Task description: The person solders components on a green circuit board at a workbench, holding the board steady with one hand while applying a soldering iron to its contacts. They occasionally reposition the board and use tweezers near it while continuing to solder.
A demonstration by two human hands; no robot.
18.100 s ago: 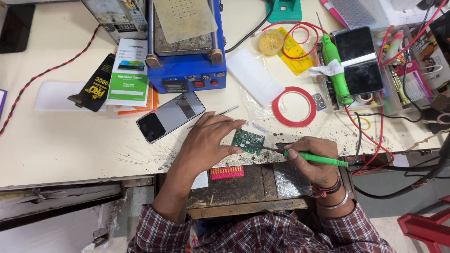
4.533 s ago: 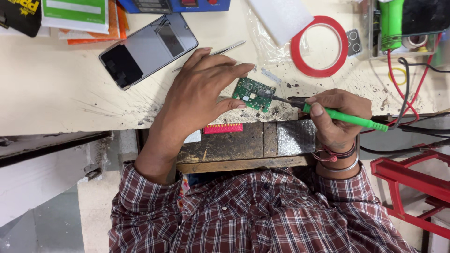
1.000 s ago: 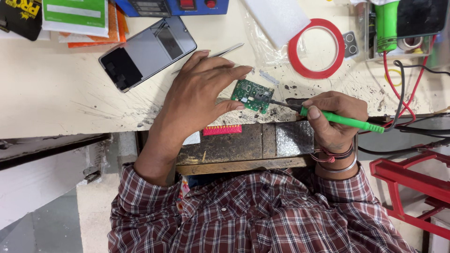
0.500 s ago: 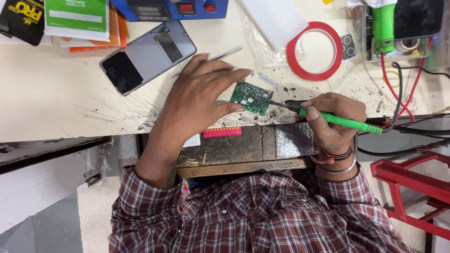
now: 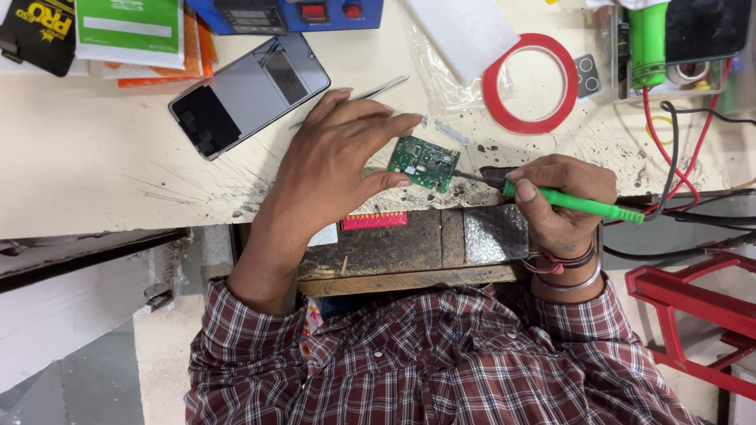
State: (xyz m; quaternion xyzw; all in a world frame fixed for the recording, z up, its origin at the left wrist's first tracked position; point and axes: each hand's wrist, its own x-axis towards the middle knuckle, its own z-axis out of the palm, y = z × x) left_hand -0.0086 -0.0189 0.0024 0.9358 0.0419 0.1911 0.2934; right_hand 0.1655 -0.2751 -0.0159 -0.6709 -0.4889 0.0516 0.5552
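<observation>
A small green circuit board (image 5: 424,162) lies near the front edge of the scarred beige workbench (image 5: 94,173). My left hand (image 5: 335,169) steadies it, thumb and fingertips touching its left edge. My right hand (image 5: 561,201) grips a green-handled soldering iron (image 5: 579,205), whose dark tip rests on the board's right side. A metal tweezer (image 5: 378,88) lies just beyond my left fingers.
A phone with its back open (image 5: 248,93) lies at left. A red tape ring (image 5: 530,83) and white foam pad (image 5: 471,31) sit behind the board. A blue station (image 5: 291,14), green and orange packets (image 5: 130,35), red cables (image 5: 693,157) and a red frame (image 5: 693,315) surround the work spot.
My hands keep their hold on the board and iron. The view has drifted slightly, so everything sits a little lower in the picture. Much earlier the camera looked from farther back.
</observation>
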